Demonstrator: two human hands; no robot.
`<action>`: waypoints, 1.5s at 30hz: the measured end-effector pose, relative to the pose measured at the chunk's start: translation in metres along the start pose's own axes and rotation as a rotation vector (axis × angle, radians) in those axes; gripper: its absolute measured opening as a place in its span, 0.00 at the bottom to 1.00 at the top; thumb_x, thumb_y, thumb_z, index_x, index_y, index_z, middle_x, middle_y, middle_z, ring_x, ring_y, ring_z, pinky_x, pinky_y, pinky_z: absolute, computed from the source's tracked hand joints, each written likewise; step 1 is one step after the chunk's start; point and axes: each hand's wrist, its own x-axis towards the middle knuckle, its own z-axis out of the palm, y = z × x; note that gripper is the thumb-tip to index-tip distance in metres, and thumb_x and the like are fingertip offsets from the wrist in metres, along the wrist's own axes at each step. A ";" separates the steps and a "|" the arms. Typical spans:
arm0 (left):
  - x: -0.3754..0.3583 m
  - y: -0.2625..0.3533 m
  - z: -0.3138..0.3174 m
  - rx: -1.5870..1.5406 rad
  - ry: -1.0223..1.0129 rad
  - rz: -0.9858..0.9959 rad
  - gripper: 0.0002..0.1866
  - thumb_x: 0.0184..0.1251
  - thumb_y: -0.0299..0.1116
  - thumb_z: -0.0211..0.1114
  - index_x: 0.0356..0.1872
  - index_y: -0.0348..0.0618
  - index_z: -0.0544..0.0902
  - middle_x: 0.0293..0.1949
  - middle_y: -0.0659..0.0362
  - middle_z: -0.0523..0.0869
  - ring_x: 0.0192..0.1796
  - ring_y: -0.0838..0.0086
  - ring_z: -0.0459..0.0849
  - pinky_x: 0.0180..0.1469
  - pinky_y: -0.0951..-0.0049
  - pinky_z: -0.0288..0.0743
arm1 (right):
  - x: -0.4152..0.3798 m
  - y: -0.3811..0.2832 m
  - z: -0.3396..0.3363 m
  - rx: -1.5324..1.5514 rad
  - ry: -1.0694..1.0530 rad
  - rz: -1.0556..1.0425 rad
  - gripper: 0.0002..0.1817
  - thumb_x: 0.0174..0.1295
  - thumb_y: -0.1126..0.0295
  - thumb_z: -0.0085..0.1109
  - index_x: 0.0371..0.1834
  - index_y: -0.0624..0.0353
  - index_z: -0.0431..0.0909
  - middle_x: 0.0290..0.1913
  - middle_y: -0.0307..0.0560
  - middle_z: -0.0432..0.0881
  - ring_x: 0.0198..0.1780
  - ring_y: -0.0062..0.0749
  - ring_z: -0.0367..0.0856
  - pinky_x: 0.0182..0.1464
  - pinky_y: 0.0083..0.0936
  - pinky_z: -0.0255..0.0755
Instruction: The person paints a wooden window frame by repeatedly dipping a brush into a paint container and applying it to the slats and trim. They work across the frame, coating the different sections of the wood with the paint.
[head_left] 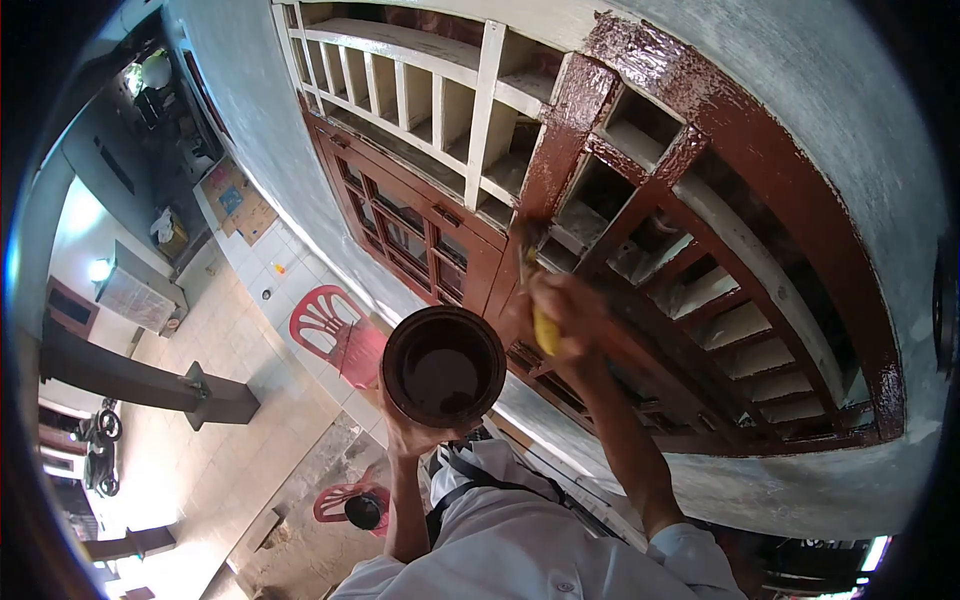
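My left hand [405,425] is wrapped round a round container [445,367] with dark brown liquid inside, held upright below the window frame. In my right hand [563,310] is a paintbrush with a yellow handle [546,332], its fingers closed round it and slightly blurred. The bristles are at the brown wooden frame [565,130], near the post between the window sections. Wet, glossy brown paint shows on the frame's upper right part. To the left, the slatted vent frame [484,110] is still pale, above brown window panels [410,215].
A red plastic chair [335,330] stands below on the left, on white tiles. Another red chair [335,500] holds a dark bucket [366,510]. A grey pillar [225,392] and a parked motorcycle [100,450] are farther left. The grey wall [850,110] surrounds the window.
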 end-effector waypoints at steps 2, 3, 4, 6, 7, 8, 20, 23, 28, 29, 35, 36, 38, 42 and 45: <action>-0.001 0.000 0.000 -0.002 0.001 -0.004 0.62 0.23 0.45 0.88 0.65 0.34 0.62 0.56 0.48 0.76 0.57 0.62 0.78 0.60 0.61 0.73 | 0.030 -0.007 -0.009 -0.095 0.195 -0.103 0.10 0.50 0.81 0.65 0.36 0.65 0.78 0.31 0.53 0.81 0.27 0.38 0.82 0.27 0.29 0.78; -0.001 0.001 0.001 -0.001 0.002 -0.005 0.62 0.23 0.45 0.88 0.65 0.34 0.62 0.56 0.48 0.76 0.57 0.62 0.78 0.60 0.61 0.73 | 0.032 -0.006 -0.008 -0.121 0.230 -0.131 0.10 0.50 0.81 0.65 0.36 0.64 0.78 0.31 0.53 0.81 0.27 0.38 0.82 0.28 0.29 0.78; -0.001 0.001 0.001 -0.005 0.002 -0.004 0.62 0.23 0.45 0.88 0.65 0.34 0.62 0.56 0.48 0.76 0.57 0.62 0.78 0.60 0.61 0.73 | 0.033 -0.004 -0.008 -0.148 0.266 -0.158 0.10 0.50 0.81 0.65 0.36 0.64 0.79 0.31 0.53 0.81 0.27 0.38 0.82 0.28 0.28 0.79; 0.000 0.002 0.001 -0.010 0.004 -0.001 0.62 0.23 0.45 0.88 0.65 0.34 0.61 0.57 0.48 0.76 0.58 0.62 0.78 0.60 0.61 0.73 | 0.010 0.012 0.006 -0.156 0.210 -0.170 0.10 0.50 0.81 0.65 0.36 0.64 0.79 0.32 0.54 0.82 0.28 0.39 0.83 0.29 0.29 0.80; 0.000 0.002 0.002 -0.015 0.007 -0.002 0.62 0.23 0.45 0.88 0.65 0.34 0.61 0.57 0.48 0.76 0.58 0.62 0.78 0.61 0.61 0.73 | -0.016 0.020 0.012 -0.203 0.115 -0.167 0.09 0.50 0.79 0.65 0.35 0.65 0.79 0.34 0.56 0.82 0.28 0.40 0.83 0.31 0.30 0.81; 0.000 0.003 0.002 -0.018 0.014 -0.002 0.62 0.23 0.45 0.88 0.66 0.34 0.61 0.57 0.48 0.76 0.58 0.62 0.78 0.61 0.61 0.73 | -0.027 0.019 0.018 -0.207 0.075 -0.174 0.09 0.49 0.78 0.66 0.34 0.65 0.79 0.34 0.55 0.82 0.28 0.40 0.83 0.30 0.30 0.80; -0.012 0.009 -0.009 -0.027 0.061 -0.020 0.63 0.23 0.45 0.88 0.66 0.34 0.60 0.57 0.48 0.76 0.58 0.61 0.78 0.61 0.61 0.72 | 0.015 0.003 -0.008 -0.003 -0.046 0.087 0.07 0.52 0.81 0.64 0.31 0.61 0.75 0.28 0.49 0.79 0.25 0.37 0.80 0.26 0.29 0.74; -0.014 0.009 -0.011 -0.042 0.065 -0.023 0.63 0.23 0.45 0.88 0.67 0.34 0.60 0.58 0.48 0.75 0.59 0.61 0.77 0.61 0.61 0.72 | 0.035 -0.002 -0.023 -0.120 0.221 0.007 0.07 0.55 0.81 0.62 0.34 0.62 0.75 0.31 0.51 0.80 0.27 0.37 0.82 0.28 0.29 0.78; -0.016 -0.002 -0.008 -0.067 0.046 -0.016 0.64 0.23 0.45 0.88 0.67 0.34 0.60 0.58 0.48 0.75 0.59 0.61 0.77 0.62 0.60 0.72 | -0.004 0.010 -0.017 -0.211 0.146 -0.185 0.07 0.55 0.82 0.61 0.37 0.63 0.76 0.33 0.54 0.80 0.30 0.39 0.83 0.32 0.28 0.81; -0.015 -0.004 -0.007 -0.075 0.037 -0.013 0.64 0.23 0.45 0.88 0.67 0.34 0.60 0.58 0.48 0.75 0.59 0.61 0.77 0.62 0.60 0.72 | -0.020 0.010 -0.013 -0.225 0.081 -0.175 0.07 0.55 0.82 0.61 0.36 0.64 0.76 0.33 0.54 0.80 0.30 0.39 0.83 0.32 0.28 0.81; -0.014 -0.008 0.000 -0.117 0.077 -0.010 0.57 0.22 0.42 0.87 0.62 0.35 0.68 0.55 0.51 0.79 0.56 0.64 0.81 0.59 0.62 0.77 | -0.074 -0.004 0.003 0.021 -0.174 0.192 0.08 0.54 0.82 0.64 0.33 0.64 0.74 0.30 0.48 0.78 0.27 0.35 0.80 0.32 0.23 0.76; -0.013 -0.008 0.000 -0.114 0.067 -0.013 0.57 0.23 0.42 0.87 0.63 0.35 0.67 0.56 0.50 0.79 0.57 0.63 0.80 0.59 0.62 0.76 | -0.079 -0.005 0.002 0.090 -0.161 0.275 0.08 0.54 0.82 0.64 0.33 0.63 0.74 0.29 0.46 0.77 0.27 0.33 0.79 0.32 0.22 0.75; -0.014 -0.006 0.003 -0.121 0.055 -0.015 0.58 0.23 0.42 0.87 0.64 0.35 0.66 0.57 0.50 0.78 0.58 0.63 0.79 0.60 0.61 0.75 | -0.088 -0.005 -0.006 0.152 -0.028 0.419 0.07 0.55 0.82 0.63 0.32 0.63 0.73 0.29 0.44 0.77 0.27 0.30 0.78 0.30 0.21 0.74; -0.012 0.000 0.012 -0.129 -0.001 -0.031 0.60 0.24 0.42 0.87 0.66 0.35 0.62 0.58 0.48 0.76 0.60 0.61 0.78 0.62 0.61 0.72 | -0.087 -0.022 -0.048 0.242 0.339 0.926 0.06 0.56 0.84 0.57 0.32 0.63 0.71 0.32 0.41 0.75 0.29 0.25 0.77 0.32 0.18 0.72; -0.009 0.007 0.024 -0.157 -0.054 -0.058 0.62 0.25 0.41 0.87 0.67 0.35 0.60 0.60 0.47 0.75 0.61 0.61 0.76 0.64 0.60 0.70 | -0.088 -0.032 -0.086 0.082 0.515 1.011 0.04 0.56 0.79 0.54 0.34 0.61 0.71 0.34 0.40 0.73 0.33 0.25 0.76 0.35 0.20 0.73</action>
